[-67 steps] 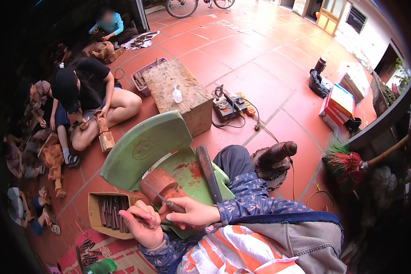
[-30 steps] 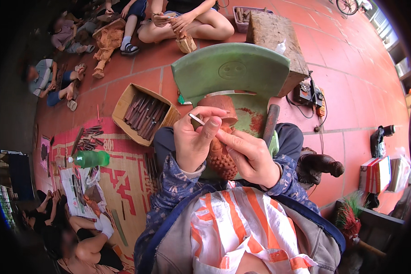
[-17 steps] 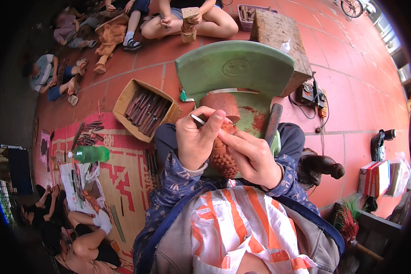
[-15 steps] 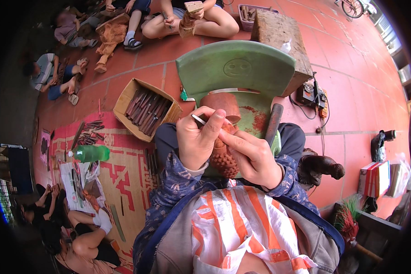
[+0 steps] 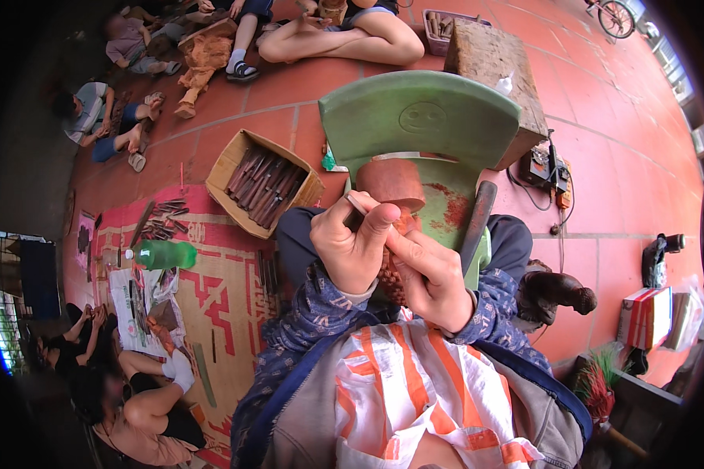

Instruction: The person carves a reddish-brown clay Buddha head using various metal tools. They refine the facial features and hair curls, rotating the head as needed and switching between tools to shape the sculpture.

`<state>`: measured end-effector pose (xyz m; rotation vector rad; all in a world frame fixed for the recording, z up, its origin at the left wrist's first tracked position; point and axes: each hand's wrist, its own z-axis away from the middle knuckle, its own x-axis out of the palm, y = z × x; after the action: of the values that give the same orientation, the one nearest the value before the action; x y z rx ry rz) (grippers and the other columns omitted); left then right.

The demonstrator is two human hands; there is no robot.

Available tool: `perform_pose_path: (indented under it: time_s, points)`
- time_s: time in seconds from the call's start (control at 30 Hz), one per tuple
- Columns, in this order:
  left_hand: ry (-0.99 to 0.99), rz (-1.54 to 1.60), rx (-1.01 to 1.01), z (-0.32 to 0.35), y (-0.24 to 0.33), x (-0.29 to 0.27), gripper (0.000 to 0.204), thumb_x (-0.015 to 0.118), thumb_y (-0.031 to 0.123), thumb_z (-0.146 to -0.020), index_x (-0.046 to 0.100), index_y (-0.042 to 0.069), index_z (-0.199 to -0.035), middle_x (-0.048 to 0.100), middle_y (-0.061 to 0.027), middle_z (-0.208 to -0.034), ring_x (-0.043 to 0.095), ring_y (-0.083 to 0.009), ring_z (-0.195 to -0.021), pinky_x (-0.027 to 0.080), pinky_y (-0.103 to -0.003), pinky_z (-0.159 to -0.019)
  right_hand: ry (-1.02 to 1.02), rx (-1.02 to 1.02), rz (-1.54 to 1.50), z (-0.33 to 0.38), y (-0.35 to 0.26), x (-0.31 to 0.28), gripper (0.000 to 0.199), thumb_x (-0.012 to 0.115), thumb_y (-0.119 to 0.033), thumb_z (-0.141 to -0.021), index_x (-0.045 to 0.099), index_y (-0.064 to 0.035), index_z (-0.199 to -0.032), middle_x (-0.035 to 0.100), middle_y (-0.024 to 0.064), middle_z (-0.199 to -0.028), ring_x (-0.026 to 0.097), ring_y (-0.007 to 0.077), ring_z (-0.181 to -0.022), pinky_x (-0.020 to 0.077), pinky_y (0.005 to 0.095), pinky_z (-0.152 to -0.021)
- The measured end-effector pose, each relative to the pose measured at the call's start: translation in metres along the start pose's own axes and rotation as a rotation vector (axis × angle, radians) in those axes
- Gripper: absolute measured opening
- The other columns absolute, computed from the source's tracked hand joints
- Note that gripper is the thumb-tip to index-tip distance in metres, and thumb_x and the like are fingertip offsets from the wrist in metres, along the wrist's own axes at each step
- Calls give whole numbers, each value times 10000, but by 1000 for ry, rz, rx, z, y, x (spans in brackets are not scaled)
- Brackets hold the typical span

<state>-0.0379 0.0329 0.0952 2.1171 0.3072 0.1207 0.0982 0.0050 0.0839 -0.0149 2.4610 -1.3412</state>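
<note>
Fingers (image 5: 379, 222) of left hand (image 5: 344, 248) and right hand (image 5: 432, 278) pinch one slim tool (image 5: 356, 204) above one green chair (image 5: 419, 98); beneath them, one carving (image 5: 391, 184) lies on the chair, one cardboard box (image 5: 308, 194) left of the chair.

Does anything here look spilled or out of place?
Reddish crumbs lie scattered on the green chair's seat beside the wooden carving, looking spilled, though perhaps just wood dust. Slim dark tools lie jumbled on the patterned mat, while similar ones sit in the cardboard box.
</note>
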Motion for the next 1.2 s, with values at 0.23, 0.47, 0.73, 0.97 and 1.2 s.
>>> perform_pose_path:
  time_s: [0.23,0.47,0.73,0.97,1.2]
  points:
    - [-38,131,-128,-3,7,-1,268,721,209,-873,606,-4,-759,619,-28,-644,555,-54,-589,429,-224,-527,31,-1,-92,1,-1,4,461,527,124,-797,581,26,-1244,559,144,-755,542,246,-632,428,321,-591]
    - [-165,147,-267,-13,18,-9,276,690,200,-901,628,-15,-740,641,-33,-650,577,-56,-605,438,-214,-536,-119,-41,19,-6,-1,-14,524,589,87,-789,568,-54,-1293,547,126,-739,566,276,-632,466,363,-589]
    - [-193,117,-247,-14,22,-9,299,676,207,-911,618,-18,-722,645,-45,-638,583,-70,-591,447,-232,-535,-127,-37,30,-8,-6,-19,531,592,88,-788,576,-74,-1293,535,117,-723,557,262,-622,460,366,-578]
    - [-141,3,-67,-5,13,-9,437,653,394,-907,590,8,-712,610,-58,-613,563,-101,-575,433,-237,-555,-44,-43,-28,-2,0,-8,493,610,95,-770,615,-59,-1238,527,111,-720,536,253,-603,439,349,-553]
    - [-76,-12,76,-4,16,-6,197,746,154,-831,624,10,-774,649,-78,-680,616,-135,-594,477,-260,-560,76,-54,-80,0,-2,11,451,596,108,-756,625,-4,-1193,571,122,-746,555,249,-616,445,330,-559]
